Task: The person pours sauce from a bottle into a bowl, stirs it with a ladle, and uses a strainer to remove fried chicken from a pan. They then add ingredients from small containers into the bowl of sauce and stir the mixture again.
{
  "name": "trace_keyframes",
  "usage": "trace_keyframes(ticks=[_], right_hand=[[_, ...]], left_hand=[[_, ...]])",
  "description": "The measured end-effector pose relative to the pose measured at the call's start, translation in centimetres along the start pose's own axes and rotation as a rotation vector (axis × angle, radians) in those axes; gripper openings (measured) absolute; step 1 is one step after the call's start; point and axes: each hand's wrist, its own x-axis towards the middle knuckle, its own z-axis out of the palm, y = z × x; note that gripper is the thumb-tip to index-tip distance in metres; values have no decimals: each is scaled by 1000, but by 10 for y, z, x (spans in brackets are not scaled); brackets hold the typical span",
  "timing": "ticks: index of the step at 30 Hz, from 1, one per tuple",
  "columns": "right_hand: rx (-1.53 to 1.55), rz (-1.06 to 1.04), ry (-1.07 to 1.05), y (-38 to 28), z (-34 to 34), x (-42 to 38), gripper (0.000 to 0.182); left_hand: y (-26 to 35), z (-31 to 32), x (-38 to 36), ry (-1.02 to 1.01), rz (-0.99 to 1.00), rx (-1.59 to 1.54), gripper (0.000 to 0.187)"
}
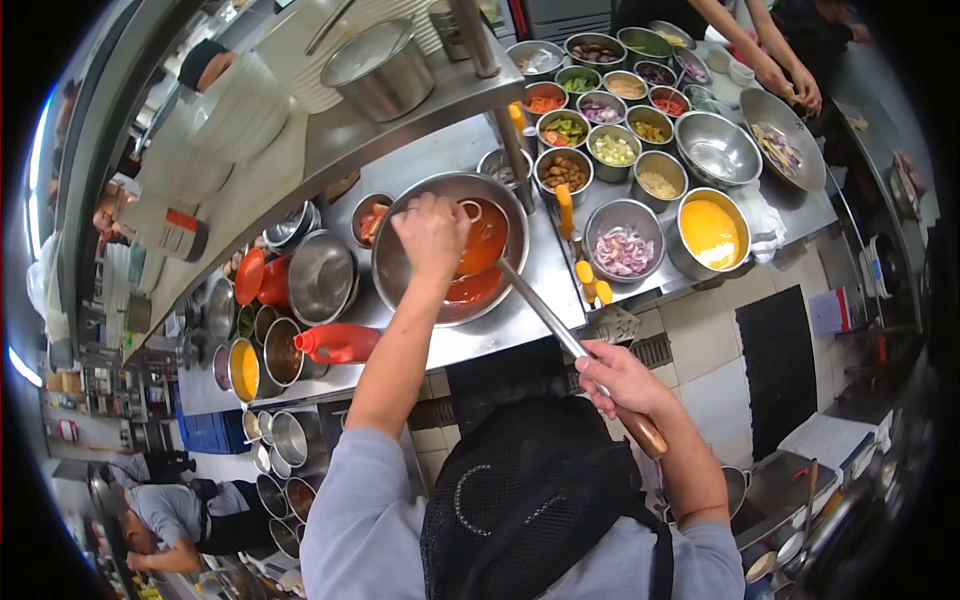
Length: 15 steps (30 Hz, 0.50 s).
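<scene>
Head view, starting at the left: a labelled bottle [165,230] with a white, orange and dark wrap stands by the raised steel shelf [330,150], its print too small to read. White plates are stacked on that shelf beside a steel saucepan [380,80], and its edge juts over the worktop, screening part of it. Below sit a tub of yellow liquid [243,371], empty-looking steel bowls [322,272] and a red plastic bottle [342,344], with no readable writing, just beside the left forearm. Left hand [432,232] hangs with curled fingers over the large mixing bowl [388,272], hiding some of it; whether it grips anything, I cannot tell. Red sauce [472,289] lies in the bowl. Lower centre, a black mesh cap [530,490] with a pale curved mark blocks the view beneath. Right hand [622,378] is wrapped around the long handle of a ladle [545,312], which reaches into that bowl. Farther right are chopped purple onions [624,250], a pot of yellow liquid [713,230] and a co-worker's hands [790,85].
</scene>
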Motion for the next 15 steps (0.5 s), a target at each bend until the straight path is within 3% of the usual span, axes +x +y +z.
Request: trace_keyframes(ticks=[4, 6, 9, 12, 15], right_hand=[[35, 7, -21, 18, -14, 5, 19], [52, -6, -31, 26, -20, 6, 21], [60, 12, -57, 29, -26, 2, 24], [61, 14, -65, 31, -31, 1, 24], [67, 20, -79, 31, -35, 2, 23]], left_hand=[[18, -31, 30, 206, 54, -156, 10], [38, -45, 47, 211, 60, -215, 11], [93, -72, 84, 266, 236, -455, 16], [142, -38, 140, 308, 283, -603, 13], [177, 29, 194, 168, 119, -711, 11]])
